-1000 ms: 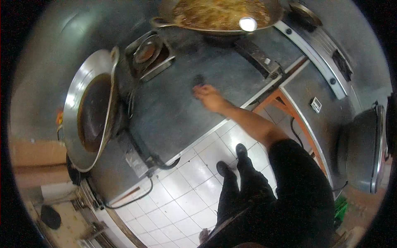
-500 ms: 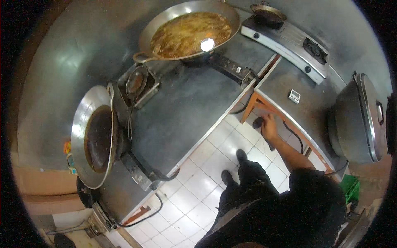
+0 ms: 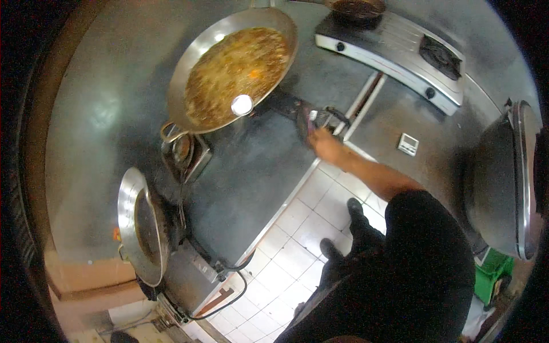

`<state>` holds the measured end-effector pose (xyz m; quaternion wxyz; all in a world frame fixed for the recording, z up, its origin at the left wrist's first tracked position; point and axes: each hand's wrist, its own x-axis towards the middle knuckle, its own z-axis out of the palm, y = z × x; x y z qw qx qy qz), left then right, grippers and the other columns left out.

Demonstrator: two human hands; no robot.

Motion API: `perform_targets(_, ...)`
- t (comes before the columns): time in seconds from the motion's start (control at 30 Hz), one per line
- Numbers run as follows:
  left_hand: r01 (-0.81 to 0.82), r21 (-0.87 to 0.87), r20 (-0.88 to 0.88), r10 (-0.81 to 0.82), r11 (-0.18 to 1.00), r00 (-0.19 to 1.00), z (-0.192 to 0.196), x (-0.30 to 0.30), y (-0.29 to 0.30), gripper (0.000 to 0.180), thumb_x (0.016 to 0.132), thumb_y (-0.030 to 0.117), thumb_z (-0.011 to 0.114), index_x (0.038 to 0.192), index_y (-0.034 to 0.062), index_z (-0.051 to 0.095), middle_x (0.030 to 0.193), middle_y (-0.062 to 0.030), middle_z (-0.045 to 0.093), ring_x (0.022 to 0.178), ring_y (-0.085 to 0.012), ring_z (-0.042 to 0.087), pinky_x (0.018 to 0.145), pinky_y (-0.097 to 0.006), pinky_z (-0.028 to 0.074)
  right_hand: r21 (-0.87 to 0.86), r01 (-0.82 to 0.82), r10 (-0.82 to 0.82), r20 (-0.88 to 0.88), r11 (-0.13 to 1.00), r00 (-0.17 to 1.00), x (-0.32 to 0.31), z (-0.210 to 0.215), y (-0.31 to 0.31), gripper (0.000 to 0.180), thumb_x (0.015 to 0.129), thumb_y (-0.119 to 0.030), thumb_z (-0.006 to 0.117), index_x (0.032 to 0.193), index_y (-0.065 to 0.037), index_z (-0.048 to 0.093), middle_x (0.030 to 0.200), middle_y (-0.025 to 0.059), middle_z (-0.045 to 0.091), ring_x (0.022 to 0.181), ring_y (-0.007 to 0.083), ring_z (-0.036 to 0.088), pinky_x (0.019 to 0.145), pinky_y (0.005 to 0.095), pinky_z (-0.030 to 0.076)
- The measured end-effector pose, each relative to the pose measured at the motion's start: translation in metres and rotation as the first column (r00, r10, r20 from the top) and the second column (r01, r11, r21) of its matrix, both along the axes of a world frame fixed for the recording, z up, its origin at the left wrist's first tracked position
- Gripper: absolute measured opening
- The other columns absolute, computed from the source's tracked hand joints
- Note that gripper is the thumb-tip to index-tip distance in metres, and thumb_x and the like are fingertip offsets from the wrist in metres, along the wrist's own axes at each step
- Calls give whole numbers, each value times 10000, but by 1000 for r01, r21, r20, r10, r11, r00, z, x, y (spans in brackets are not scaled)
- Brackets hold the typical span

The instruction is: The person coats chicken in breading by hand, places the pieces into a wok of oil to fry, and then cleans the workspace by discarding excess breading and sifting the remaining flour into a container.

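Observation:
My right hand [image 3: 325, 146] reaches out from my dark-clothed body to the front edge of the steel counter [image 3: 257, 171]. Its fingers close on a dark stove knob [image 3: 313, 121] just below the big wok [image 3: 229, 74]. That wok is wide and shiny and holds orange-brown bubbling liquid with a bright reflection in it. My left hand is out of sight.
An empty steel wok [image 3: 140, 226] sits at the left, with a small open burner [image 3: 186, 151] between the two woks. A two-burner stove [image 3: 394, 51] stands at the top right, with a large dark pot [image 3: 503, 177] at the far right. A green bin [image 3: 492, 274] stands on the white tiled floor [image 3: 286, 251].
My right hand left the counter top, swung past the wooden frame, and now rests on the knob under the big wok. The view has shifted as my head turned.

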<state>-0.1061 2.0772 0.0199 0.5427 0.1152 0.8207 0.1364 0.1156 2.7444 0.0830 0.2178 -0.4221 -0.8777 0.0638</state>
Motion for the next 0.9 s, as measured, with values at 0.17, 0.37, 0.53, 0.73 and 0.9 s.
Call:
perform_targets(0.17, 87, -4, -4, -87, 996, 996, 3, 12, 75, 406, 911, 354, 575, 1155, 29, 563, 1099, -153, 623, 974, -283, 615, 830, -402, 496, -750, 10, -600, -522, 662, 606, 106, -13, -85, 271, 791, 20, 546, 1021, -75, 654, 1009, 149, 636, 1074, 318, 534, 942, 391, 417)
perform_targets(0.37, 264, 30, -19, -263, 964, 965, -6, 12, 144, 396, 913, 350, 566, 1150, 32, 572, 1124, -157, 619, 993, -286, 611, 849, -405, 491, -287, 710, -695, -609, 643, 382, 148, 49, -18, 311, 862, 6, 482, 1156, -19, 579, 1175, 195, 566, 1124, 352, 520, 981, 428, 403)
perform_targets(0.53, 433, 71, -58, -430, 898, 901, -21, 12, 188, 389, 916, 347, 558, 1146, 35, 580, 1145, -161, 616, 1010, -289, 608, 865, -408, 487, -36, 434, -435, -118, 900, 892, 152, -12, -7, 328, 869, -55, 470, 1171, -31, 595, 1351, 189, 472, 1255, 359, 427, 1072, 450, 335)
perform_targets(0.73, 576, 119, -173, -554, 809, 814, -40, 2, 222, 381, 918, 344, 548, 1141, 38, 590, 1170, -165, 613, 1029, -292, 605, 884, -412, 482, -245, 145, -175, -107, 959, 979, 201, -4, -70, 400, 822, -116, 609, 1218, -63, 582, 1405, 146, 422, 1293, 357, 392, 1075, 477, 326)
perform_targets(0.9, 957, 100, -724, -640, 272, 258, -36, 18, 252, 377, 910, 335, 546, 1143, 41, 586, 1139, -152, 635, 990, -303, 617, 871, -401, 488, -263, 148, -199, -179, 953, 964, 213, 41, -108, 412, 759, -123, 684, 1162, -101, 602, 1397, 146, 419, 1277, 363, 410, 1044, 478, 364)
